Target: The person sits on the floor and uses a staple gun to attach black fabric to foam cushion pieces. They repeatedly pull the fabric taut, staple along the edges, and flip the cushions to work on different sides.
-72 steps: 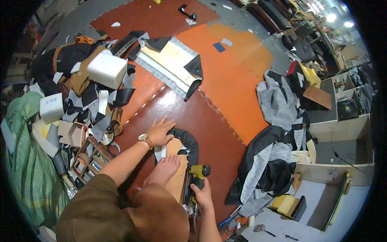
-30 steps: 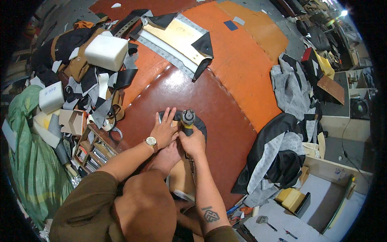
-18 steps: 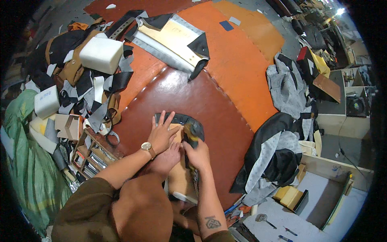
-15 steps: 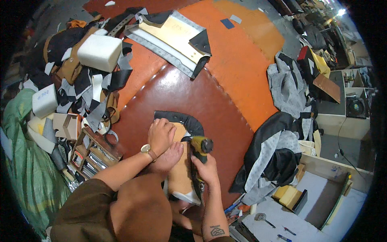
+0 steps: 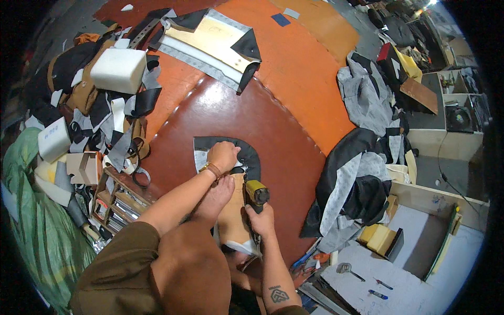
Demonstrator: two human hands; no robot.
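Observation:
A tan board (image 5: 229,218) lies on the brown sheet in front of me, pinned by my bare foot (image 5: 219,191). Black fabric (image 5: 251,152) with a pale backing curves out past the board's far end. My left hand (image 5: 224,156) is closed on the fabric over that end; its fingertips are hidden. My right hand (image 5: 261,219) grips a yellow and black staple gun (image 5: 256,192) by its handle, along the board's right edge. The gun's nose is hidden from this view.
A fabric-edged panel (image 5: 210,44) lies ahead on the orange sheet. To the left are a white foam block (image 5: 118,71), fabric scraps and a wooden tool box (image 5: 118,202). Black and grey fabric (image 5: 349,194) is heaped on the right, beside a white drawer-like tray (image 5: 415,247).
My left hand has gone from lying flat on the board to a closed grip on the fabric farther forward. The staple gun has shifted slightly nearer me. The whole view has tilted a little.

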